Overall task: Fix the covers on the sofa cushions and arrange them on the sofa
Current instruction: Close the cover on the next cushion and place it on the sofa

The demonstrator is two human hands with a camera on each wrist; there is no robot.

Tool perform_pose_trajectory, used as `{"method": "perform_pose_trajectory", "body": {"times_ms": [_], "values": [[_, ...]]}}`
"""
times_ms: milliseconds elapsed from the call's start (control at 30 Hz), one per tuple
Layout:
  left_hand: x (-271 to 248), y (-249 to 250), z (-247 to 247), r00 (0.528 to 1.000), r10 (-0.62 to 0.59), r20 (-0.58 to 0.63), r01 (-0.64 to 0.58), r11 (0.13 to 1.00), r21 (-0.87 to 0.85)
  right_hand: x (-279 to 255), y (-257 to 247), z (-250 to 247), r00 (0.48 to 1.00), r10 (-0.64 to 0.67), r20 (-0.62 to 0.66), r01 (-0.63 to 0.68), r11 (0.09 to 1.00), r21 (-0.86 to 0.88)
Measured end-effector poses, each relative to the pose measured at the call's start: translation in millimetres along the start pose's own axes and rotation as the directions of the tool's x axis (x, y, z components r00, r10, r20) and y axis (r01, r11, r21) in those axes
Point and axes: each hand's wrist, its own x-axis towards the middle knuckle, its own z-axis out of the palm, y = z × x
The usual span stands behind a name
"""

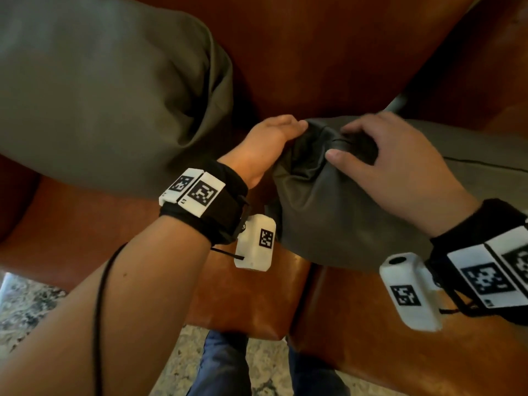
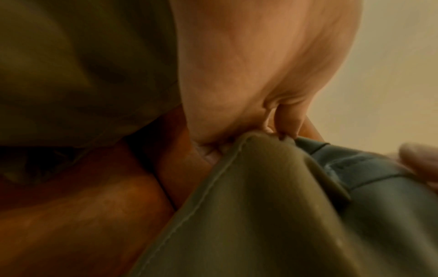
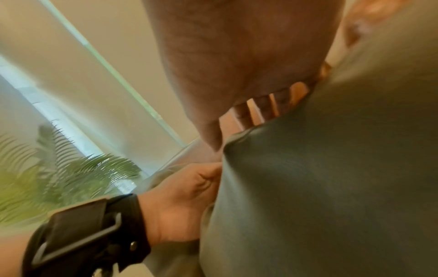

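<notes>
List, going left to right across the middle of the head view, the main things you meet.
Large olive cushion → left hand gripping the cover's edge → bunched cushion cover → right hand resting on it.
</notes>
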Motion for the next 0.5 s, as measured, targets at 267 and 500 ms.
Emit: {"method": "perform_pose_trajectory", "body": {"times_ms": [267, 500], "values": [[0.8, 10.5, 0.9, 0.989, -0.082, 0.124, 0.096, 0.988, -0.118, 58.0, -32.3, -11.9, 0.943, -0.194, 0.271, 0.27, 0.92, -0.283], [-10.5, 5.1, -5.7, 0.993, 0.064, -0.101, -0.055, 0.994, 0.095, 71.5, -25.3, -14.2, 0.934, -0.205, 0.293, 0.278, 0.931, -0.236]]}}
